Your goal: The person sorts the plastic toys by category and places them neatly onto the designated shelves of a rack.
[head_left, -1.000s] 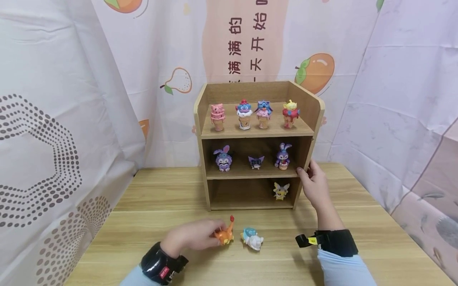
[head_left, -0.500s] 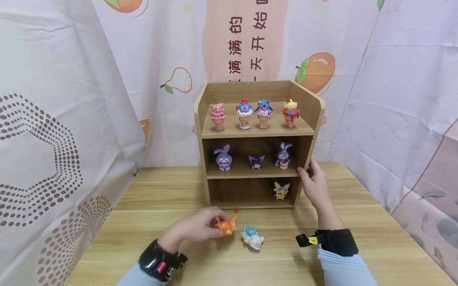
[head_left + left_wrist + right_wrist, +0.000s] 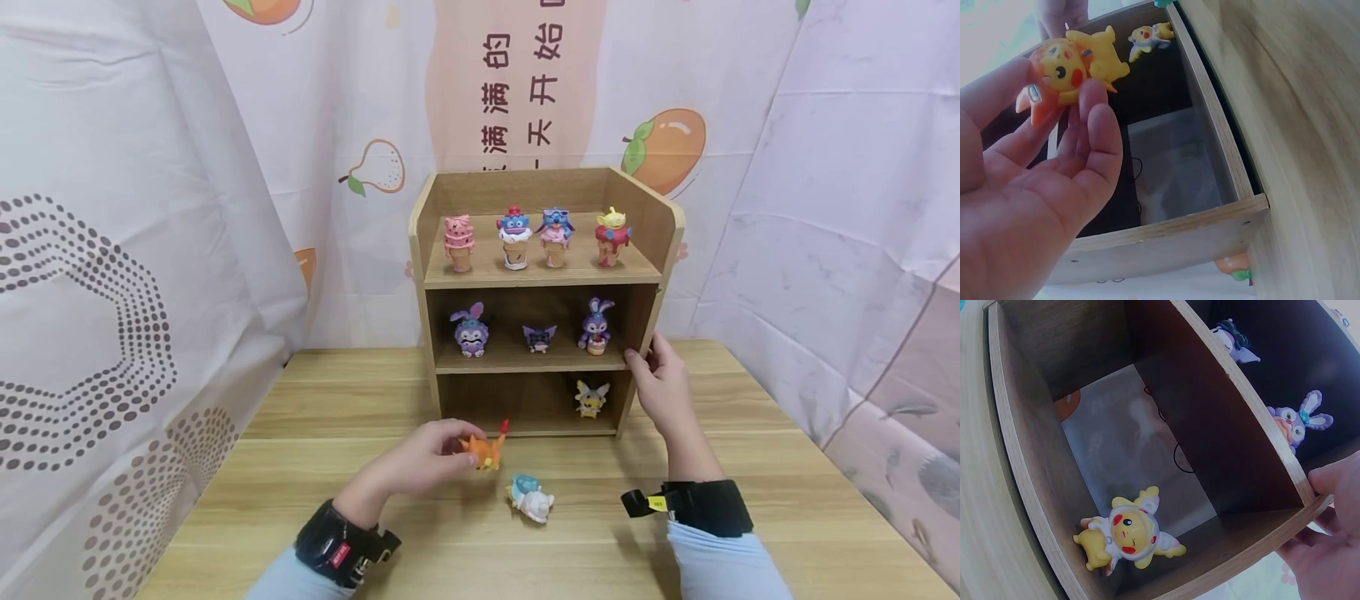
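Fruit-printed curtains behind a wooden table (image 3: 315, 467); on it a 3-tier wooden shelf (image 3: 542, 279); left hand (image 3: 420, 462) pinches an orange figurine (image 3: 486, 448) just in front of the bottom tier, clear of the table; right hand (image 3: 660, 390) grips the shelf's right side panel; a yellow figurine (image 3: 590, 398) stands in the bottom tier; a white-and-blue figurine (image 3: 531, 498) lies on the table.

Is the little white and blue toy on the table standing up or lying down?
Lying down. The white and blue toy lies tipped on its side on the table.
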Motion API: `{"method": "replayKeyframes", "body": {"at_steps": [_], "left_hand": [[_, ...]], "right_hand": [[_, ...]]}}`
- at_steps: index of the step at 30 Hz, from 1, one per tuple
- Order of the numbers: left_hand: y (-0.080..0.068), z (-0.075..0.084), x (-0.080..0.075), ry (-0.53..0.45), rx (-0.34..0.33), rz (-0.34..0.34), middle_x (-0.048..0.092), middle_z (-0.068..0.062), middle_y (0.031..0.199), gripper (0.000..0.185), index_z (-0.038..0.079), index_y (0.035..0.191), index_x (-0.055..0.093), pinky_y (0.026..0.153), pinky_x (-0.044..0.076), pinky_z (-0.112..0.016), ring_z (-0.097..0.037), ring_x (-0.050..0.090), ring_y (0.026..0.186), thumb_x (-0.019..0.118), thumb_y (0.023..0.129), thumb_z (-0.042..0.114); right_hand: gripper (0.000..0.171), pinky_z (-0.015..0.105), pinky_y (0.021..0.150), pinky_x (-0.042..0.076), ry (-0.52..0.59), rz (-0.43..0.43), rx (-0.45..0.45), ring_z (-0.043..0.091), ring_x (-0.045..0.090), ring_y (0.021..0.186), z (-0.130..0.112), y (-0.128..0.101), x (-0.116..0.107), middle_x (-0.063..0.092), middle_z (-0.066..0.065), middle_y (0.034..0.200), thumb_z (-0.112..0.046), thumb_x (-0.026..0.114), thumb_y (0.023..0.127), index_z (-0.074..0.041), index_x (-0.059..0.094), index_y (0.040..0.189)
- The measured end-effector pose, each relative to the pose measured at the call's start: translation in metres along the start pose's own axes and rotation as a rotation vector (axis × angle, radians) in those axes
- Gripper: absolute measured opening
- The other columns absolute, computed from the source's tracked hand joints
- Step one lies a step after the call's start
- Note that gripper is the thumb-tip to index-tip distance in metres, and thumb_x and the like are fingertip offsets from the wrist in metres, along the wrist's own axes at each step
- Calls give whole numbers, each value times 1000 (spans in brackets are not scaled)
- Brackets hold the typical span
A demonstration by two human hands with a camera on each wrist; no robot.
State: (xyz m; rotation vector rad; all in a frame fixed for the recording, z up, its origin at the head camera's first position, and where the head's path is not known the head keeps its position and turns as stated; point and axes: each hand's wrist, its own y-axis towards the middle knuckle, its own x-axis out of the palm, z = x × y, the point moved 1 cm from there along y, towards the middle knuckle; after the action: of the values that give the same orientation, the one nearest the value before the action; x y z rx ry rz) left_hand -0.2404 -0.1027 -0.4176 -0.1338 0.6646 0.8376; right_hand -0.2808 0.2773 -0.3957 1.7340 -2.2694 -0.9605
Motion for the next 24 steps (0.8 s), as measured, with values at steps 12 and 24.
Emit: {"method": "replayKeyframes", "body": {"at_steps": [12, 24], "left_hand": [[10, 0, 7, -102, -46, 107, 71, 1, 97, 24, 7, 117, 71, 76, 58, -28, -16, 66, 88, 69, 98, 22], [29, 4, 13, -116, -99, 181, 70, 2, 97, 21, 11, 112, 71, 74, 58, -30, -18, 65, 89, 72, 97, 26]], "right_hand": [[47, 9, 85, 48, -30, -17, 24, 43, 58, 119, -26, -5, 0, 57, 32, 135, -6, 52, 105, 2, 43, 151], [45, 10, 82, 50, -40, -30, 19, 39, 62, 115, -39, -9, -2, 57, 36, 132, -4, 51, 105, 5, 44, 148]]}}
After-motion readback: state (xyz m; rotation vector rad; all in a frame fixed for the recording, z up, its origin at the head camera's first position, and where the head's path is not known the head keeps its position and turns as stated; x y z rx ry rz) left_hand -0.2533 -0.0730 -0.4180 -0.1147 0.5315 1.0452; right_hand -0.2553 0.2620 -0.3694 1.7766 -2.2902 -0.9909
